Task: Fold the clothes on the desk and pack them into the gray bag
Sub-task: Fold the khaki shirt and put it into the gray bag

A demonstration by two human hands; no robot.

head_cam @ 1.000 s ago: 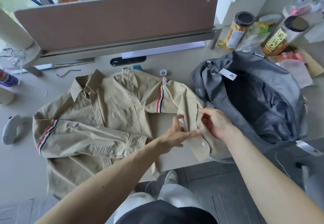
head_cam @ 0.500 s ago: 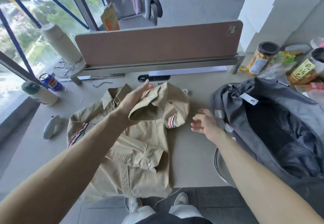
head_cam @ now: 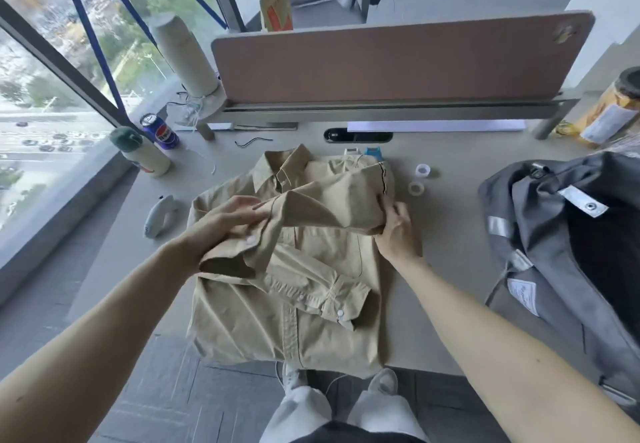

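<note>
A beige button-up shirt [head_cam: 294, 311] lies on the desk [head_cam: 450, 252], its sides folded in and its hem hanging over the front edge. My left hand [head_cam: 225, 224] grips the cuff end of one sleeve, lifted above the shirt's chest. My right hand [head_cam: 394, 228] holds the fold of that same sleeve at the shirt's right side. The other sleeve lies across the shirt's middle. The gray bag [head_cam: 561, 241] stands open on the desk's right, its dark inside showing.
A brown divider panel [head_cam: 391, 58] closes the desk's back. A soda can [head_cam: 161, 131] and a bottle [head_cam: 142, 151] stand at the back left, a small white device [head_cam: 159, 215] left of the shirt. Two tape rolls [head_cam: 420, 179] lie between shirt and bag. Jars [head_cam: 613, 110] stand far right.
The right sleeve has been carried across the shirt's chest. My left hand moved down to the cuff, and my right hand went from hovering near the bag to holding the sleeve's fold.
</note>
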